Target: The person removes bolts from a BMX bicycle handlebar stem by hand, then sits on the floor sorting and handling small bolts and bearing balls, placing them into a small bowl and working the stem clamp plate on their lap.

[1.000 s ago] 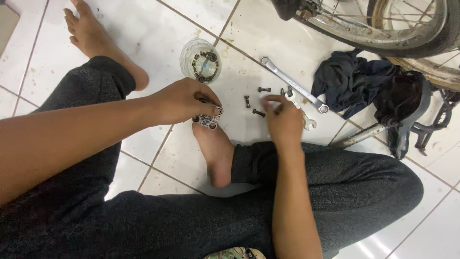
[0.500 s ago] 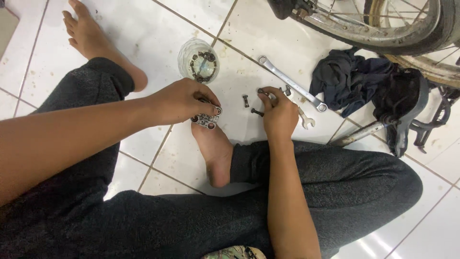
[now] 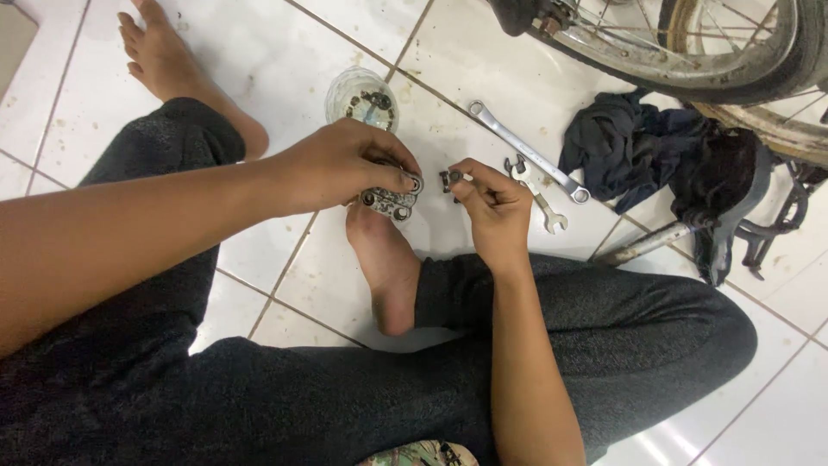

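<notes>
Holding small metal bracket (image 3: 392,200) with round holes, left hand (image 3: 345,164) closed around it, fingers curled over top edge. Bracket long axis runs left-right, slightly tilted down to right, above bare foot (image 3: 384,259). Right hand (image 3: 492,203) pinches small dark bolt (image 3: 450,179) between thumb and forefinger, just right of bracket's right end, small gap between, not touching. Bolt points left toward bracket. Right hand nearer bolt; left nearer bracket. Glass jar (image 3: 362,95) of parts far-left on tile; two wrenches (image 3: 528,164) far-right.
</notes>
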